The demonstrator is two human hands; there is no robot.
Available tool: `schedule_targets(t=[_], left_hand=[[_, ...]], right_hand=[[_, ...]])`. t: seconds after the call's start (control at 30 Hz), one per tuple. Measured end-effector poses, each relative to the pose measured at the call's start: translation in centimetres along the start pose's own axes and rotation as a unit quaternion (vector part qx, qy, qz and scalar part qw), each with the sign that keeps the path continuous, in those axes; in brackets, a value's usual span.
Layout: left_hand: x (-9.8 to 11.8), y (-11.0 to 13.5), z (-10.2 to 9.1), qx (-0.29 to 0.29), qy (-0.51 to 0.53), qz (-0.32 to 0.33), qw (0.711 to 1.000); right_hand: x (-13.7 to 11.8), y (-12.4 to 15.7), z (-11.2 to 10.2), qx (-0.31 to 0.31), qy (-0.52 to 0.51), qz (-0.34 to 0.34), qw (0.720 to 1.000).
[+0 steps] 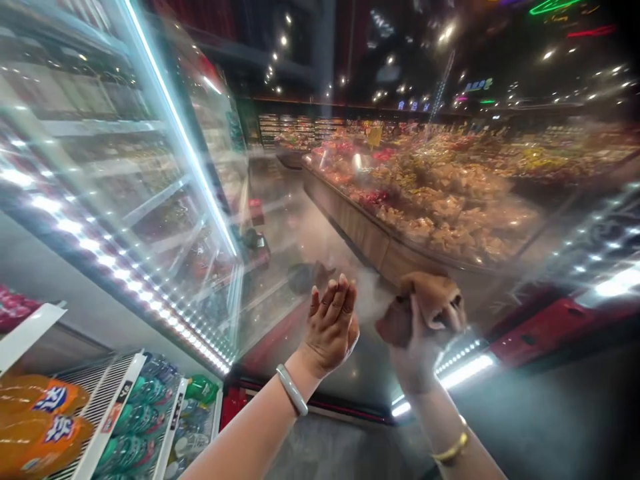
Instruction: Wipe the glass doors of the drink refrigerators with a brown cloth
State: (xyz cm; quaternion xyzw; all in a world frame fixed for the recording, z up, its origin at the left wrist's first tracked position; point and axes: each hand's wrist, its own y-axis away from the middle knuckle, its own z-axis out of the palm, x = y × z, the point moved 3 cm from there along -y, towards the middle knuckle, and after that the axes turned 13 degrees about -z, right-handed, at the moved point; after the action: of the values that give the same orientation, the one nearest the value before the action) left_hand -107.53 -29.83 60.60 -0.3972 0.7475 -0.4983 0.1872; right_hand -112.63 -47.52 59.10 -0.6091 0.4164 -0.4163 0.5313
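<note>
My left hand [333,327], with a pale bangle [291,390] on its wrist, is raised at the middle with its fingers stretched out. It is against or just before the glass door [280,293]; I cannot tell whether it touches. Nothing shows in it. To its right, my right hand [415,353] grips a bunched brown cloth [433,300] near the same pane. A gold bracelet [453,448] circles that wrist. Part of the cloth is blurred, and the fingers are partly hidden by it.
Cooler shelves with orange drink bottles [37,420] and green bottles [133,417] stand at lower left. An LED strip [120,273] runs along the left side. A red door frame [540,327] borders the lower right. Beyond the glass is a display island [385,247] heaped with packaged goods.
</note>
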Motion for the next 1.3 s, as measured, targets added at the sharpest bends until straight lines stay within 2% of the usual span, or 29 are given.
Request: schedule_targets(t=[0.1,0.2,0.33,0.43,0.5,0.57,0.63,0.73,0.8,0.87,0.97,1.07,1.17,1.23,1.3], left_hand=[[-2.3,0.4,-0.5,-0.002,-0.004,-0.007,1.000],[-4.7,1.2,-0.6,-0.004,-0.002,0.000,1.000],[-7.1,2.0,-0.4,-0.009,-0.001,0.006,1.000],[-8.6,2.3,-0.3,-0.013,0.002,0.000,1.000],[-9.5,2.6,-0.3,-0.012,0.005,-0.003,1.000],[-10.5,3.0,-0.5,-0.010,0.007,-0.005,1.000],[-11.4,3.5,-0.8,-0.009,0.006,-0.008,1.000],[-12.5,4.3,-1.6,-0.012,-0.001,-0.016,1.000],[-13.2,4.7,-2.1,-0.013,-0.006,-0.026,1.000],[-14.1,5.0,-2.6,-0.017,-0.012,-0.037,0.999],[-15.6,5.4,-3.1,-0.019,-0.015,-0.046,0.999],[-17.0,5.7,-3.5,-0.022,-0.017,-0.049,0.998],[-18.2,6.0,-3.8,-0.030,-0.023,-0.056,0.998],[-18.9,6.4,-3.8,-0.034,-0.027,-0.064,0.997],[-19.7,6.9,-3.9,-0.034,-0.032,-0.075,0.996]], right_hand=[[-3.6,1.0,3.6,-0.054,-0.022,-0.074,0.996],[-5.0,2.9,4.3,-0.078,-0.050,-0.124,0.988],[-5.2,2.6,4.2,-0.061,-0.025,-0.101,0.993],[-7.2,0.8,6.4,-0.027,0.007,-0.079,0.997],[-9.0,0.5,8.2,-0.039,-0.011,-0.097,0.994],[-10.1,1.1,9.1,-0.067,-0.048,-0.119,0.989],[-10.0,1.9,8.8,-0.075,-0.063,-0.121,0.988],[-9.6,1.5,7.7,-0.039,-0.011,-0.102,0.994],[-10.4,0.2,8.1,-0.007,0.038,-0.075,0.996],[-12.1,-0.9,9.4,-0.005,0.049,-0.064,0.997],[-14.7,-0.7,11.3,-0.068,-0.021,-0.147,0.987],[-15.0,1.1,11.0,-0.124,-0.103,-0.216,0.963],[-14.6,1.3,10.6,-0.102,-0.080,-0.182,0.975],[-15.5,0.4,11.5,-0.062,-0.048,-0.142,0.987],[-17.5,-0.5,13.3,-0.044,-0.061,-0.129,0.989]])
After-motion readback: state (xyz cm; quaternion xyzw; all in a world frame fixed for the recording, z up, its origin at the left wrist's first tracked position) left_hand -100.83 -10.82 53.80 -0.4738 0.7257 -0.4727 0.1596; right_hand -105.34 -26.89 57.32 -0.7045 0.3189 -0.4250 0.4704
